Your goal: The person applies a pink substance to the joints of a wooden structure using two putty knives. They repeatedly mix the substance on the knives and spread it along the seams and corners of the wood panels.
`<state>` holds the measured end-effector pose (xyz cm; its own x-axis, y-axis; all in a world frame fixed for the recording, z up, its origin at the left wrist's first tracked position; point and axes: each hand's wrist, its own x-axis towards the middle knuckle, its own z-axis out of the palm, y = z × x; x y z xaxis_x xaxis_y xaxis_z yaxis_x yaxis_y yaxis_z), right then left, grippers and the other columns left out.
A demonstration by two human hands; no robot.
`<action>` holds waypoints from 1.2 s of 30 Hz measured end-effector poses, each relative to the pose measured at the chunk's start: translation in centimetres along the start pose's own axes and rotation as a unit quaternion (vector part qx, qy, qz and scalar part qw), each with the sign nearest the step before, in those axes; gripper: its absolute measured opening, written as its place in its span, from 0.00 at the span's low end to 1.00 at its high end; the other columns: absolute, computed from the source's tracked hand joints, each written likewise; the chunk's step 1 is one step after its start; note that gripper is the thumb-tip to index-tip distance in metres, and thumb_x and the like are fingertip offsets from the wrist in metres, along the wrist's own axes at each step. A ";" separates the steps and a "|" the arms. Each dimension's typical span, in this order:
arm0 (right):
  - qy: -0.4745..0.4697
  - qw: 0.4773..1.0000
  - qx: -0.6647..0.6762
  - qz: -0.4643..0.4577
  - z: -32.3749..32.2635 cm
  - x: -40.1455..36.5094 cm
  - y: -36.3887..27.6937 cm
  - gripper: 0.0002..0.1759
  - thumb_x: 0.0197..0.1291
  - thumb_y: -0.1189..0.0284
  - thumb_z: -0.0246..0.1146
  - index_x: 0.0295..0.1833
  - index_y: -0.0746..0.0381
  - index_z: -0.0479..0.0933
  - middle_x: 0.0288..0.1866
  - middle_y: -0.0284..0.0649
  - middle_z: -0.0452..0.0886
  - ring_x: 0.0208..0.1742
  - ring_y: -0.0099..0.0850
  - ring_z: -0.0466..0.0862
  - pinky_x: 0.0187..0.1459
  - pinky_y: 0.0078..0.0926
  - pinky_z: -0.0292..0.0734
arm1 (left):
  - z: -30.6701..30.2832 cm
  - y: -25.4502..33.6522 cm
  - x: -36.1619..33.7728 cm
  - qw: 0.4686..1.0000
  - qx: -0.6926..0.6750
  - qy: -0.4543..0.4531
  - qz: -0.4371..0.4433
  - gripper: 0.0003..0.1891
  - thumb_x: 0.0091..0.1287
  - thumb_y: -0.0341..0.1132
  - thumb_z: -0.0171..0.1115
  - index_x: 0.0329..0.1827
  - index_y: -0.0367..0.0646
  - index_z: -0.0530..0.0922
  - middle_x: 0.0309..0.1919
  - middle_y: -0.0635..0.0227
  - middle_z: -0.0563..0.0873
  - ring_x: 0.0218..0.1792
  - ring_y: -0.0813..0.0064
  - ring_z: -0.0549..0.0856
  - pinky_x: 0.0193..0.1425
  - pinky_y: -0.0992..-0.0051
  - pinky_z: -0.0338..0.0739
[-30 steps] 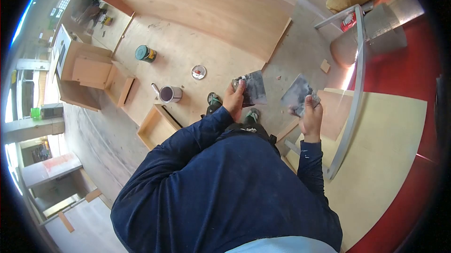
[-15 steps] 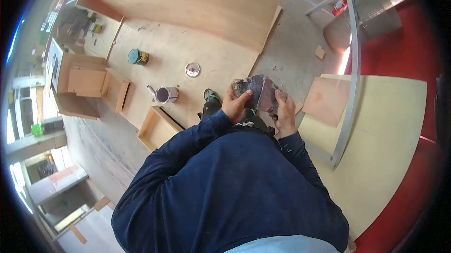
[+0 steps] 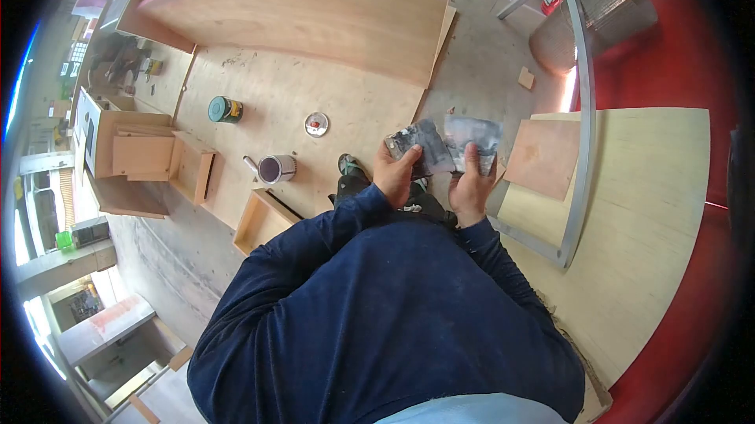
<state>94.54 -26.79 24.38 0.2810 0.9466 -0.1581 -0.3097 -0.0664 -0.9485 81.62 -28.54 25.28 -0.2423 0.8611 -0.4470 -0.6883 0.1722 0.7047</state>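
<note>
Just above the centre of the head view, the left hand (image 3: 395,175) pinches a dark sheet (image 3: 429,150), thumb on top and fingers curled beneath. Beside it the right hand (image 3: 469,186) pinches a grey sheet (image 3: 478,133) the same way, thumb pressed flat on its face. The two sheets meet edge to edge at chest height, and both forearms bend inward in navy sleeves. At upper left, a green-lidded can (image 3: 225,109) on the plywood floor sheet (image 3: 354,101) bears a label too small to read. An open tin (image 3: 275,167) and a round lid (image 3: 316,123) lie nearer the hands.
</note>
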 end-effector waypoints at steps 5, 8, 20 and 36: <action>-0.065 0.973 -0.202 -0.087 -1.0 -0.1 0.2 0.13 0.65 0.69 0.64 0.50 0.67 0.79 0.40 0.34 0.83 0.39 0.21 0.78 0.41 0.21 0.73 | 0.1 -0.6 0.7 0.998 -0.001 0.050 0.047 0.16 0.65 0.20 0.59 0.53 0.39 0.67 0.43 0.64 0.81 0.43 0.74 0.82 0.49 0.72 0.80; -0.126 0.949 -0.258 -0.133 -1.4 0.4 -1.0 0.11 0.65 0.68 0.64 0.42 0.66 0.82 0.34 0.32 0.84 0.35 0.19 0.78 0.39 0.19 0.72 | -0.8 -1.2 0.6 0.996 0.019 0.024 0.089 0.15 0.65 0.20 0.58 0.51 0.40 0.67 0.42 0.66 0.81 0.42 0.76 0.81 0.49 0.74 0.78; -0.363 0.837 -0.376 -0.160 -5.6 1.9 -0.9 0.16 0.67 0.63 0.63 0.45 0.69 0.79 0.38 0.37 0.85 0.36 0.26 0.81 0.41 0.27 0.76 | 0.3 0.2 0.8 0.982 0.115 -0.060 0.140 0.14 0.65 0.20 0.55 0.53 0.37 0.68 0.44 0.64 0.79 0.44 0.78 0.81 0.47 0.76 0.79; -0.265 0.930 -0.252 0.039 0.4 2.0 -4.2 0.13 0.68 0.69 0.60 0.46 0.71 0.77 0.33 0.40 0.84 0.30 0.31 0.86 0.32 0.26 0.82 | 1.8 1.6 0.7 0.969 0.154 0.109 0.161 0.16 0.62 0.22 0.58 0.53 0.38 0.69 0.39 0.65 0.81 0.40 0.76 0.82 0.45 0.73 0.80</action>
<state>96.06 -24.52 28.16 -0.2535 0.9461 -0.2017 0.1928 -0.1549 -0.9689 81.62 -26.78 27.08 -0.5720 0.7785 -0.2585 -0.3247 0.0744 0.9429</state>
